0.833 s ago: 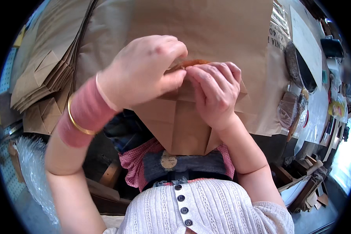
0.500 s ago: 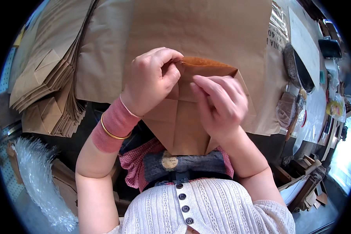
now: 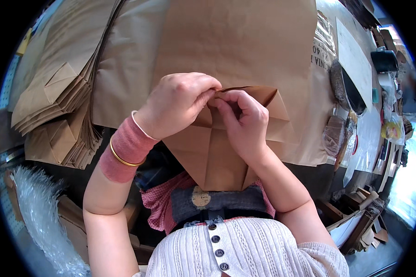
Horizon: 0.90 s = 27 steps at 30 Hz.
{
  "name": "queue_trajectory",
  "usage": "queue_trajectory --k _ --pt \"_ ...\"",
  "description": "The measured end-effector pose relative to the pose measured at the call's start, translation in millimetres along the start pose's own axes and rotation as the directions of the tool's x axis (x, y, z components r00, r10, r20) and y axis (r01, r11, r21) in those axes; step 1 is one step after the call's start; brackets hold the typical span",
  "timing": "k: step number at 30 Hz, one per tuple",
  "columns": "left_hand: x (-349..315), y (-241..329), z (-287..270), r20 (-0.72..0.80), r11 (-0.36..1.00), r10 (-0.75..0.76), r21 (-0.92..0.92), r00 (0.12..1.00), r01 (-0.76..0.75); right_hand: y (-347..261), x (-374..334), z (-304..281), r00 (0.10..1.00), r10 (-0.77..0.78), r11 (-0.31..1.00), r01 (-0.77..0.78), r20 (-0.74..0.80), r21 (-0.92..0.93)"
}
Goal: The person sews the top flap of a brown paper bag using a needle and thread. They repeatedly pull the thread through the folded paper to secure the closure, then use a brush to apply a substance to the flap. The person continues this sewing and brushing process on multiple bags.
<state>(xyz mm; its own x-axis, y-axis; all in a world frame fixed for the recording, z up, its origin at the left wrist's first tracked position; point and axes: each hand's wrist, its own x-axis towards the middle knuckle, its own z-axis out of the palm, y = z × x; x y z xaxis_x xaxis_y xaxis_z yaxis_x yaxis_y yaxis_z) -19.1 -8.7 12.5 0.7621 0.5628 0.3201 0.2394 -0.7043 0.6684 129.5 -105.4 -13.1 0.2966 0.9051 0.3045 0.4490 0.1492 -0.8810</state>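
A brown kraft paper bag [image 3: 208,154] with a folded bottom lies near the table's front edge, its lower end hanging close to my lap. My left hand [image 3: 175,104] is closed, thumb and index finger pinching the bag's folded edge from the left. Right beside those fingertips, my right hand [image 3: 247,122] pinches the same edge, its thumb and index finger pressed together. To the right of both hands the edge stands up, leaving a dark gap between the paper layers. My fingers hide the exact spot being pinched.
Stacks of folded paper bags [image 3: 55,138] lie at the left. A large brown paper sheet [image 3: 235,41] covers the table's middle. At the right are a dark curved object [image 3: 345,87], a white board [image 3: 354,60] and plastic-wrapped items [image 3: 333,134]. Clear plastic strands [image 3: 41,217] hang lower left.
My right hand has moved left and closed on the bag's edge next to my left fingers. The opening at that edge has narrowed. My left hand has come slightly nearer to me.
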Motion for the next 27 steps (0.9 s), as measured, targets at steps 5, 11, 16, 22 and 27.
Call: queue_trajectory --k 5,11,16,22,27 --pt "9.4 1.0 -7.5 0.105 0.988 0.098 0.106 0.99 -0.109 0.6 1.1 -1.0 1.0 -0.025 0.999 0.025 0.005 0.048" --pt "11.0 -4.2 -12.9 0.118 0.999 0.044 -0.015 0.992 -0.043 1.8 -2.7 -4.8 0.996 -0.076 0.996 0.078 0.037 -0.047" --pt "8.3 -3.2 -11.5 0.097 0.999 0.044 -0.021 0.994 -0.043 -3.6 8.5 -19.3 0.848 -0.526 0.817 0.483 -0.062 -0.315" --pt "7.9 -0.1 -13.0 0.112 0.998 0.038 -0.044 0.993 -0.033 5.8 11.9 -24.2 0.795 -0.605 0.67 0.535 0.039 -0.515" --pt "7.9 -0.3 -11.9 0.11 0.998 0.059 -0.001 0.992 -0.059 8.0 10.2 -22.4 0.762 -0.644 0.624 0.574 0.068 -0.53"
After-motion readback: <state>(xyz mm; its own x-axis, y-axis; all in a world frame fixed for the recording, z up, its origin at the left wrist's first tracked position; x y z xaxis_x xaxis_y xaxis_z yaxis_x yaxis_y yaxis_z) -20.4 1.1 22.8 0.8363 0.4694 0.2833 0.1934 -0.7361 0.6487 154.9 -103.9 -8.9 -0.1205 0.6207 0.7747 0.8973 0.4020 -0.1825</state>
